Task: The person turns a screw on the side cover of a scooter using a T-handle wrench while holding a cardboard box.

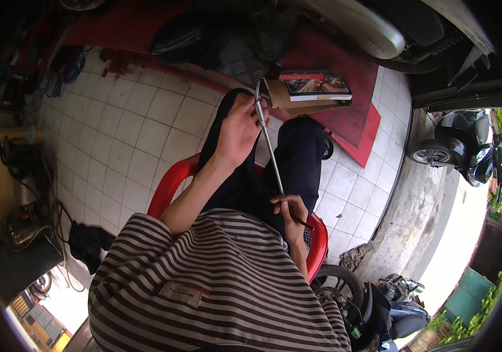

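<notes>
- Metal rod (271, 155) slants before me, from 12 o'clock to 5 o'clock.
- My left hand (239, 135) closes around its upper part, my right hand (293, 213) around its lower end.
- Dark box (318, 84) rests on brown cardboard (278, 95) at 1 o'clock.

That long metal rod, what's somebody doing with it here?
A person in a striped shirt sits on a red chair, holding the long metal rod at a slant over the lap. The left hand grips its thicker silver part near the far end, and the right hand is at the near end. Past the knees, a flat box lies on brown cardboard on a red platform.
</notes>
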`<act>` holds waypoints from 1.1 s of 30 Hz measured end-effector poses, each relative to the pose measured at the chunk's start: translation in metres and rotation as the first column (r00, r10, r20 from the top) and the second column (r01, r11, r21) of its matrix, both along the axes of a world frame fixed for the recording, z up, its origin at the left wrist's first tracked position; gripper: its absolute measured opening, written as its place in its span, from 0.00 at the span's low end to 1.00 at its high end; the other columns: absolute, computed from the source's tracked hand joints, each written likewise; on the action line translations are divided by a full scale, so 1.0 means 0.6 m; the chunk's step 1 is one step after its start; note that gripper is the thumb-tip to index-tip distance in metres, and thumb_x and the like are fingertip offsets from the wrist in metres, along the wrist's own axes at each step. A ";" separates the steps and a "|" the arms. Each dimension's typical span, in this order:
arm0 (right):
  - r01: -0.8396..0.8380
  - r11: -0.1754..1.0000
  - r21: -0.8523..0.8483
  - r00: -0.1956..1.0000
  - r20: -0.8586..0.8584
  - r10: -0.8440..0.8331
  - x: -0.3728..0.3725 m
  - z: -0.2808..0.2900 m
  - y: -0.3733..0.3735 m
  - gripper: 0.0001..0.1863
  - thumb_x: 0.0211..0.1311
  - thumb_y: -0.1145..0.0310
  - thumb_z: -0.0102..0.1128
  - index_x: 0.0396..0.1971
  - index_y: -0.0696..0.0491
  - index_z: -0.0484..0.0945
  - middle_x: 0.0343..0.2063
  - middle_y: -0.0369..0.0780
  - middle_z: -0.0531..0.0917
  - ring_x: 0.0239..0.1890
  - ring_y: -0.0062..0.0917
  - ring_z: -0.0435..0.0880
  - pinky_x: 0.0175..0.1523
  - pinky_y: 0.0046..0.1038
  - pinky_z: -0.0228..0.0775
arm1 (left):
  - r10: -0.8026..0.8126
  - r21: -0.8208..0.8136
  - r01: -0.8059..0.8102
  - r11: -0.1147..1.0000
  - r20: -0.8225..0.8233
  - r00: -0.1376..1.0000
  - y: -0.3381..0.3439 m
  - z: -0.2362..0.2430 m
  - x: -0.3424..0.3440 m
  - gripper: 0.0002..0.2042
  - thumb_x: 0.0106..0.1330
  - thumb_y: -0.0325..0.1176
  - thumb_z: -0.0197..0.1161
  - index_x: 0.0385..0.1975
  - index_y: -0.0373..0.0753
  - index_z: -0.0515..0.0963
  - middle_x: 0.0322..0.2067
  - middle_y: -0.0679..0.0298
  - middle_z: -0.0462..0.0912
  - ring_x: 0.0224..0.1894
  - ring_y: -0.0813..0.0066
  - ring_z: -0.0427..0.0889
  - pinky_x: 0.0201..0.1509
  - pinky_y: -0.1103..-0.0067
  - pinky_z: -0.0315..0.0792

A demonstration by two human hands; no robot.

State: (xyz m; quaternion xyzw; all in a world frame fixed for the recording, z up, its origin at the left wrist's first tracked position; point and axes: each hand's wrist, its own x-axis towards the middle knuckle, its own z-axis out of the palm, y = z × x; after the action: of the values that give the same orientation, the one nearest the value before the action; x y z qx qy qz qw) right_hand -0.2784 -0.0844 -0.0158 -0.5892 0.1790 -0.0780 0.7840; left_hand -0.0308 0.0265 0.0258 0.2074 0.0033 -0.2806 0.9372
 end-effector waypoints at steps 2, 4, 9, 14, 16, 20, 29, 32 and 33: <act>0.017 1.000 0.014 1.000 0.010 -0.017 -0.001 -0.002 0.002 0.05 0.75 0.73 0.54 0.43 0.58 0.75 0.38 0.46 0.85 0.33 0.21 0.78 0.43 0.23 0.73 | 0.005 0.013 -0.006 1.000 0.026 1.000 -0.004 0.011 -0.004 0.05 0.76 0.34 0.53 0.42 0.44 0.74 0.41 0.66 0.78 0.40 0.73 0.74 0.52 0.70 0.67; 0.032 0.999 0.020 0.999 0.022 -0.033 -0.001 -0.003 0.003 0.04 0.75 0.73 0.53 0.43 0.57 0.74 0.37 0.45 0.84 0.32 0.21 0.77 0.41 0.23 0.72 | 0.012 0.013 -0.013 1.000 0.070 0.997 -0.007 0.018 -0.007 0.05 0.76 0.35 0.53 0.43 0.43 0.74 0.42 0.66 0.78 0.40 0.74 0.74 0.51 0.71 0.67; 0.066 0.997 0.047 0.996 0.056 -0.069 -0.003 -0.003 0.001 0.03 0.75 0.74 0.52 0.43 0.56 0.73 0.36 0.44 0.83 0.31 0.21 0.76 0.40 0.23 0.71 | 0.025 0.095 -0.030 0.995 0.057 0.998 -0.010 0.049 -0.019 0.06 0.77 0.35 0.52 0.44 0.43 0.74 0.42 0.66 0.79 0.40 0.76 0.75 0.49 0.73 0.70; 0.080 0.996 0.028 0.993 0.087 -0.082 -0.003 -0.007 0.001 0.02 0.75 0.74 0.53 0.42 0.55 0.72 0.36 0.44 0.82 0.30 0.20 0.75 0.39 0.22 0.69 | -0.001 0.144 -0.015 0.990 0.108 0.994 -0.011 0.054 -0.024 0.06 0.77 0.34 0.51 0.47 0.42 0.73 0.42 0.64 0.79 0.41 0.78 0.76 0.47 0.75 0.72; 0.083 0.996 0.037 0.993 0.080 -0.086 -0.002 -0.003 0.000 0.02 0.76 0.74 0.53 0.42 0.55 0.72 0.36 0.44 0.82 0.30 0.20 0.75 0.38 0.22 0.69 | 0.011 0.227 -0.063 0.972 0.223 0.975 -0.013 0.058 -0.024 0.07 0.77 0.34 0.51 0.48 0.42 0.72 0.42 0.63 0.79 0.40 0.79 0.76 0.46 0.76 0.73; 0.074 0.995 0.065 0.991 0.105 -0.080 -0.001 -0.004 0.001 0.02 0.76 0.73 0.53 0.41 0.55 0.72 0.36 0.44 0.81 0.29 0.20 0.74 0.38 0.22 0.68 | 0.035 0.220 -0.091 0.971 0.244 0.969 -0.014 0.062 -0.023 0.07 0.76 0.34 0.51 0.48 0.42 0.70 0.41 0.61 0.79 0.40 0.78 0.77 0.43 0.77 0.73; 0.104 0.988 0.115 0.988 0.106 -0.116 -0.002 -0.007 0.003 0.03 0.75 0.74 0.53 0.43 0.57 0.73 0.38 0.46 0.83 0.33 0.22 0.79 0.42 0.25 0.73 | -0.042 0.413 -0.097 0.906 0.314 0.948 -0.036 0.095 -0.006 0.08 0.75 0.35 0.53 0.47 0.41 0.70 0.34 0.64 0.81 0.34 0.81 0.77 0.37 0.81 0.69; 0.081 0.995 0.065 0.989 0.118 -0.089 0.019 0.018 0.004 0.06 0.76 0.74 0.52 0.46 0.58 0.73 0.39 0.46 0.82 0.34 0.23 0.79 0.44 0.25 0.74 | -0.049 0.515 -0.196 0.835 0.425 0.904 -0.069 0.113 0.017 0.07 0.76 0.35 0.56 0.45 0.41 0.71 0.32 0.63 0.85 0.26 0.86 0.76 0.29 0.85 0.67; 0.087 0.995 0.057 0.991 0.101 -0.092 0.028 0.031 0.008 0.07 0.76 0.74 0.52 0.48 0.59 0.73 0.39 0.46 0.82 0.35 0.23 0.79 0.45 0.25 0.74 | -0.078 0.525 -0.192 0.829 0.449 0.890 -0.079 0.109 0.030 0.08 0.76 0.36 0.56 0.46 0.40 0.70 0.32 0.63 0.85 0.27 0.86 0.77 0.29 0.86 0.67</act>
State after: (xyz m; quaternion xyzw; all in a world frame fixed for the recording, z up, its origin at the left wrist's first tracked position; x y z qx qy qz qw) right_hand -0.2617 -0.0798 0.0026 -0.5549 0.1665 -0.1387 0.8032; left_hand -0.0127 -0.0210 0.0915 0.5300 -0.1270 -0.1823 0.8184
